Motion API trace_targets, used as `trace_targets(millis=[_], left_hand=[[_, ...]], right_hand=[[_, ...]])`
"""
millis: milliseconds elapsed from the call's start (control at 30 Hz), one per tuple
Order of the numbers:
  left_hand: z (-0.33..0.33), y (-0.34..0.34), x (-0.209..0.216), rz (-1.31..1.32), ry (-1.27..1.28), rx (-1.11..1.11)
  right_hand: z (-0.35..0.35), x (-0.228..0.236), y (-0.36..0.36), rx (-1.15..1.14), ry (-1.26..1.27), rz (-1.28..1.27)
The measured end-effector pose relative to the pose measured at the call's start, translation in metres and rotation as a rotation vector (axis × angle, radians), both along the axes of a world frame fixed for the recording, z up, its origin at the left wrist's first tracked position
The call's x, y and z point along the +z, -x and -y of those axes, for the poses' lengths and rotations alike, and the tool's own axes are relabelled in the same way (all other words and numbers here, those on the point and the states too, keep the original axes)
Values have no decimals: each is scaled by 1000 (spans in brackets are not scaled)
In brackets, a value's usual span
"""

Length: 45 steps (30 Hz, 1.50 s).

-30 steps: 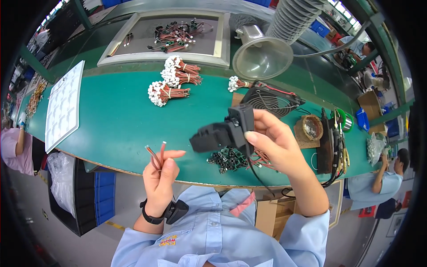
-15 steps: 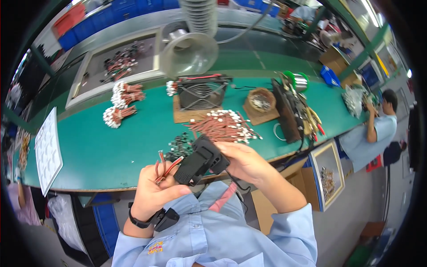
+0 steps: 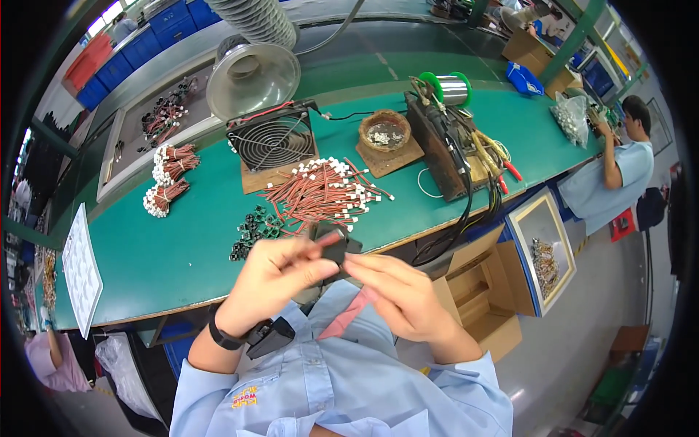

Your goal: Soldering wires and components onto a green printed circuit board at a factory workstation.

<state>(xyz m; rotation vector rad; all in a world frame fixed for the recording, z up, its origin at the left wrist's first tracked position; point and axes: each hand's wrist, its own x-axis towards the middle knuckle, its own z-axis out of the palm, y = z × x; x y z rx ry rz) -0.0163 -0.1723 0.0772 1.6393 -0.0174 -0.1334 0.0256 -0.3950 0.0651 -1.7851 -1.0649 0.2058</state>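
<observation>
Above the bench's front edge, a black plastic device [image 3: 336, 252] sits between my hands, partly hidden by fingers. My left hand [image 3: 273, 280] is closed, thumb and fingers pinching a reddish wire lead [image 3: 329, 239] against the device. From the other side, the closed fingertips of my right hand [image 3: 400, 293] grip the device's edge. Just beyond lies a spread pile of red-black wire leads [image 3: 320, 195] with white connectors. Left of it is a heap of small dark green-black parts [image 3: 256, 229]. A black strap [image 3: 224, 333] with a black box circles my left wrist.
Behind the pile stand a black fan [image 3: 275, 138], a round dish [image 3: 384, 132] on a wooden block, a solder spool [image 3: 453, 89] and pliers [image 3: 502, 164]. Bundled leads [image 3: 171, 164] lie left. An open cardboard box [image 3: 484, 291] is below right. A co-worker [image 3: 615, 164] works far right.
My hands have come closer together around the black device, which now shows less. The wire leads in my left hand have swung toward it. The whole view has shifted and turned.
</observation>
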Motion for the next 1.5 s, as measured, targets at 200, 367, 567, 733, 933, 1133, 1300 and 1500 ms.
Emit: trace_targets(millis=[200,367,567,733,933,1133,1300,1500], left_hand=[[27,3,3,455,-416,-131],[37,8,10,398,-456,-109],[38,12,10,55,-246,-188],[56,16,-4,283,-235,-295],[64,15,-8,414,-333,-366],[67,12,-8,546,-641,-404],[77,17,-40,584,-637,-537],[50,17,-18,576,-500,-408]], right_hand=[[-7,-22,-7,430,-668,-999],[-18,-35,3,326,-897,-1087],[-12,-56,-3,208,-490,-556],[-19,-35,-6,142,-508,-423],[-23,-28,-14,269,-667,-614],[-42,-42,-23,54,-703,-339],[-62,-31,-19,-369,-472,207],[-33,-10,-11,-176,-548,-272]])
